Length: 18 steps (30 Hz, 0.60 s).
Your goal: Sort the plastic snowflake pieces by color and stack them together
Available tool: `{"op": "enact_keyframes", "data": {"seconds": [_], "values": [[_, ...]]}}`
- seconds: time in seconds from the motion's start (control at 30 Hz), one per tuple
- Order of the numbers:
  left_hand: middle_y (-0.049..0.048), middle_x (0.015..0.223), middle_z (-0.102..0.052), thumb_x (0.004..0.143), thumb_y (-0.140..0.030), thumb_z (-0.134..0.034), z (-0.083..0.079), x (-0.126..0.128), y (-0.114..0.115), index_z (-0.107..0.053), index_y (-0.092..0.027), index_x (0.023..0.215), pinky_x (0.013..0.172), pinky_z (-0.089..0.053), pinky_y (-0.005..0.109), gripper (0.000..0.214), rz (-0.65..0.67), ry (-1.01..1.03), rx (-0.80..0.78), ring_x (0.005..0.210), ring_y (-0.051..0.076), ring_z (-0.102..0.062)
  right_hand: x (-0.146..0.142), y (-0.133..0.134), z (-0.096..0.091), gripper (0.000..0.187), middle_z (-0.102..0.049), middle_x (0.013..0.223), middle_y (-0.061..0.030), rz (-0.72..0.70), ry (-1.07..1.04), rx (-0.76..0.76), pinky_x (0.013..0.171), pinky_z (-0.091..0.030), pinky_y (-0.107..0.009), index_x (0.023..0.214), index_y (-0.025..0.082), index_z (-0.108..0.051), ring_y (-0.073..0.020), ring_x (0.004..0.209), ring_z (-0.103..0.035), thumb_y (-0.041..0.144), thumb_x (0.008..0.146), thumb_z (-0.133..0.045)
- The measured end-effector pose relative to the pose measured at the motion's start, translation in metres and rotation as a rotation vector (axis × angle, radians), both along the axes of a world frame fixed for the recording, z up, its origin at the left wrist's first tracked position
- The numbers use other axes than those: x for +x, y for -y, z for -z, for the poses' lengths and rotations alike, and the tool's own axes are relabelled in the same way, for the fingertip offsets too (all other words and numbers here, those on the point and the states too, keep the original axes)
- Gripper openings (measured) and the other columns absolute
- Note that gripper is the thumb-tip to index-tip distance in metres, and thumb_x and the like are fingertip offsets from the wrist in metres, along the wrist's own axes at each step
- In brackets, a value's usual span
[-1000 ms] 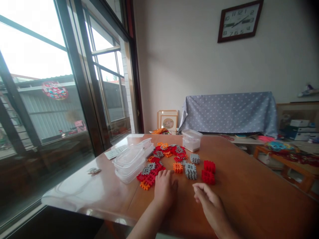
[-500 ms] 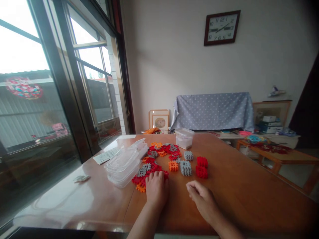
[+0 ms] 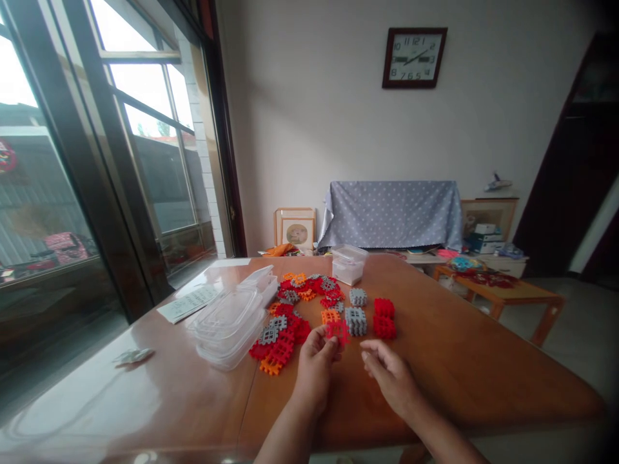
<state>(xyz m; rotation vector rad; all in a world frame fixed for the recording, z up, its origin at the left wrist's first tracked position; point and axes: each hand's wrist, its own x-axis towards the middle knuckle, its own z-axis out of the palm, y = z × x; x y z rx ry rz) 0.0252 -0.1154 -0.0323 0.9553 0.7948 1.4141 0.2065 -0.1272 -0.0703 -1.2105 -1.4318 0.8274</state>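
Note:
My left hand (image 3: 316,364) pinches a flat red interlocking plastic tile (image 3: 337,331) with square holes, raised over the table. To its right, my right hand (image 3: 389,374) hovers with loosely curled fingers, a small gap at the thumb and nothing visible in it. Left of my hands lies a loose pile of red, grey and orange tiles (image 3: 283,348). Beyond my hands stand stacks of the same tiles: an orange stack (image 3: 331,316), partly covered by the held tile, a larger grey stack (image 3: 356,321), a smaller grey stack (image 3: 358,297) and red stacks (image 3: 384,327).
Clear plastic containers (image 3: 227,322) sit left of the pile, and a lidded clear box (image 3: 348,265) stands behind it. A printed sheet (image 3: 188,304) and a small crumpled wrapper (image 3: 133,357) lie on the wooden table (image 3: 464,361). A window is on the left.
My left hand has lifted from the pile and moved right, now with a red tile in its fingers. My right hand stays near its place. The view has turned slightly right.

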Motion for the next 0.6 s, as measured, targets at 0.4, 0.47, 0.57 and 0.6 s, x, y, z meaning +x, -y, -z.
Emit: {"op": "enact_keyframes", "data": {"seconds": [0.4, 0.47, 0.57, 0.6], "values": [[0.0075, 0.095, -0.073, 0.079, -0.039, -0.075, 0.004, 0.016, 0.006, -0.063, -0.018, 0.103, 0.076, -0.050, 0.028, 0.035, 0.224, 0.083, -0.101, 0.082, 0.018, -0.070, 0.002, 0.009, -0.011, 0.055, -0.068, 0.097, -0.0043, 0.024, -0.105, 0.080, 0.074, -0.056, -0.032, 0.138, 0.022, -0.051, -0.0196, 0.080, -0.066, 0.046, 0.090, -0.059], [0.0079, 0.095, -0.074, 0.081, -0.038, -0.073, 0.005, 0.016, 0.008, -0.062, -0.017, 0.103, 0.075, -0.049, 0.027, 0.032, 0.263, 0.050, -0.085, 0.081, 0.018, -0.070, 0.001, 0.009, -0.008, 0.059, -0.069, 0.106, -0.0071, 0.007, -0.131, 0.088, 0.077, -0.057, -0.034, 0.142, 0.022, -0.047, -0.0215, 0.088, -0.069, 0.046, 0.090, -0.060], [0.0077, 0.094, -0.074, 0.081, -0.036, -0.072, 0.006, 0.017, 0.010, -0.061, -0.017, 0.101, 0.075, -0.048, 0.027, 0.030, 0.282, 0.022, -0.071, 0.080, 0.018, -0.069, -0.001, 0.013, -0.006, 0.054, -0.070, 0.115, -0.0104, -0.039, -0.156, 0.090, 0.082, -0.058, -0.036, 0.138, 0.022, -0.048, -0.0232, 0.094, -0.071, 0.046, 0.091, -0.061], [0.0075, 0.094, -0.074, 0.080, -0.036, -0.072, 0.006, 0.017, 0.010, -0.060, -0.018, 0.101, 0.075, -0.048, 0.028, 0.030, 0.277, 0.019, -0.069, 0.080, 0.018, -0.069, -0.001, 0.014, -0.006, 0.051, -0.070, 0.115, -0.0110, -0.031, -0.146, 0.101, 0.083, -0.058, -0.037, 0.134, 0.022, -0.050, -0.0233, 0.094, -0.071, 0.046, 0.091, -0.061]]}}
